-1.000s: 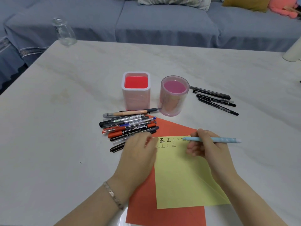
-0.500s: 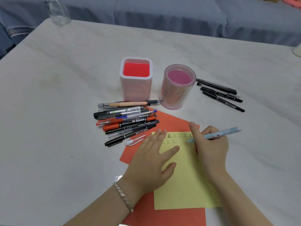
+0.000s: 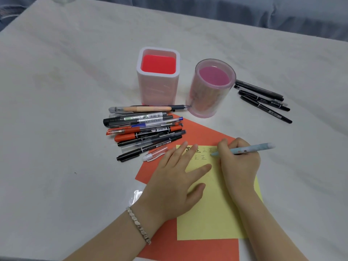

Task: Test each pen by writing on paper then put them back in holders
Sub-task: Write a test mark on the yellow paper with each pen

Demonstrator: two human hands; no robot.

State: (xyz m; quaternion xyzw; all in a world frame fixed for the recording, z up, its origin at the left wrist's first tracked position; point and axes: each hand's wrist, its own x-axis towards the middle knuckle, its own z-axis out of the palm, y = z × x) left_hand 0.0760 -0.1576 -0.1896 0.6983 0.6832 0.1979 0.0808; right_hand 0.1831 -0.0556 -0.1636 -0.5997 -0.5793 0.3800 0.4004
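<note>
Right grip (image 3: 239,166) is curled round a slim light-blue plastic pen (image 3: 252,148), its tip seemingly on the yellow paper sheet (image 3: 211,213) near the top edge. Left grip (image 3: 173,187), fingers flat and holding nothing, presses that sheet onto the white marble table (image 3: 75,166). Risk: if that pressure eases, the sheet slips over the orange paper (image 3: 188,249) beneath and the strokes smear.

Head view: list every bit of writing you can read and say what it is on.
"正": handwritten on the yellow sheet, repeated in two rows, the first ones partly under the left hand.
Label and barcode on the grey pen: too blurred to read.
Print on the red marker and the black pens: too small to read.
</note>
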